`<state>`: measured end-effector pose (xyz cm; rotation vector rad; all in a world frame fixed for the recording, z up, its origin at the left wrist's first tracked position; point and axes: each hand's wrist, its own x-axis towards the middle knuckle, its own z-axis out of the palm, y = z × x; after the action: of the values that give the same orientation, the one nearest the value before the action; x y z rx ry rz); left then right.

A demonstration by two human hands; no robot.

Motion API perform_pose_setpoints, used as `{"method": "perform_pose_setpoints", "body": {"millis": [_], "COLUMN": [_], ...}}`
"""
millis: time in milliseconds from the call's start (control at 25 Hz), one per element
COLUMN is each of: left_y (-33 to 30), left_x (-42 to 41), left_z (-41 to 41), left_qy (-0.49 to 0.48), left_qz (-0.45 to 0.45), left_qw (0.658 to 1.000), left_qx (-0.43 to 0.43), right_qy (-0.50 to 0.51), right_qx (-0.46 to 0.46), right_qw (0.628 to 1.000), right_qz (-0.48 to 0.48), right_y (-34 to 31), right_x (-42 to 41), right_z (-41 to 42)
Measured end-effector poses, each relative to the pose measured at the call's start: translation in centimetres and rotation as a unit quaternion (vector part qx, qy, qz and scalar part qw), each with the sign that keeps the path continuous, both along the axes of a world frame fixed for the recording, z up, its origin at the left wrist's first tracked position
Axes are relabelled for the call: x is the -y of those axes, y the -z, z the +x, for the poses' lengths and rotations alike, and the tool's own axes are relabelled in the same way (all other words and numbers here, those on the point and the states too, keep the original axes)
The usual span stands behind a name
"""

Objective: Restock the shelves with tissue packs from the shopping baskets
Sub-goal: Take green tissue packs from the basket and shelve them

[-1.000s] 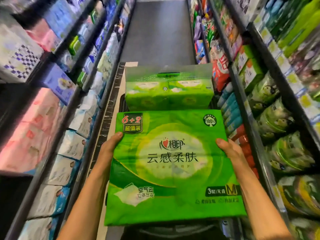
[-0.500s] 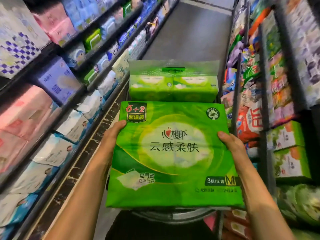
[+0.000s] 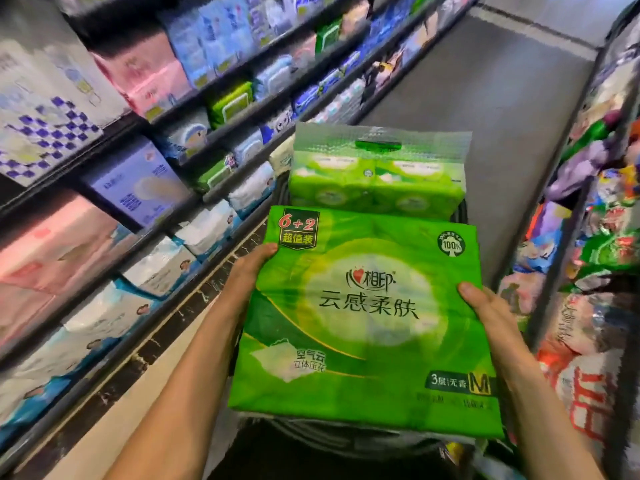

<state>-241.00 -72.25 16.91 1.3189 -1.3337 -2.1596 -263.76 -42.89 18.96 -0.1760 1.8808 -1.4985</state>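
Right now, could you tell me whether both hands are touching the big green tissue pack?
Touching. The head view shows the left hand gripping the green tissue pack at its left edge and the right hand at its right edge.
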Motion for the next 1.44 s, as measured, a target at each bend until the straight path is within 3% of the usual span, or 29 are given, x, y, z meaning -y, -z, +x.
{"method": "perform_pose_setpoints", "body": {"millis": [200,360,520,760,1000,1160,1280,1360,1440], "left_y": [5.6,12.0,21.7,38.0,51.5,51.7,50.2,47.7,44.6], "left_x": [-0.6,-2.0,-0.8,1.5,0.2,0.0,1.2,2.1,2.8], "left_z": [-7.6,-12.0,-13.7,-15.2,-14.9,-15.1,-14.4,-14.3,-13.6], "left_qy": [-0.154,-0.211,-0.289,-0.333,-0.379,-0.334,-0.309,-0.264,-0.224], "left_qz": [0.022,0.048,0.079,0.086,0.128,0.113,0.145,0.126,0.081], "left_qw": [0.987,0.973,0.948,0.933,0.903,0.923,0.927,0.934,0.930], "left_qx": [0.049,0.083,0.108,0.108,0.158,0.156,0.159,0.206,0.281], "right_qy": [-0.158,-0.223,-0.296,-0.391,-0.433,-0.427,-0.472,-0.519,-0.524], "right_qx": [0.035,0.045,0.060,0.027,0.046,0.054,0.045,0.048,-0.011], "right_qw": [0.986,0.972,0.950,0.913,0.892,0.892,0.867,0.832,0.819], "right_qz": [0.043,0.058,0.080,0.111,0.116,0.135,0.151,0.191,0.233], "right_y": [5.5,11.9,21.9,37.3,48.4,49.0,48.0,46.3,43.2], "right_x": [6.8,12.3,19.4,28.0,30.8,30.6,31.4,32.0,32.5], "right_z": [-15.7,-23.8,-27.9,-30.5,-30.4,-30.6,-30.7,-30.7,-29.9]}}
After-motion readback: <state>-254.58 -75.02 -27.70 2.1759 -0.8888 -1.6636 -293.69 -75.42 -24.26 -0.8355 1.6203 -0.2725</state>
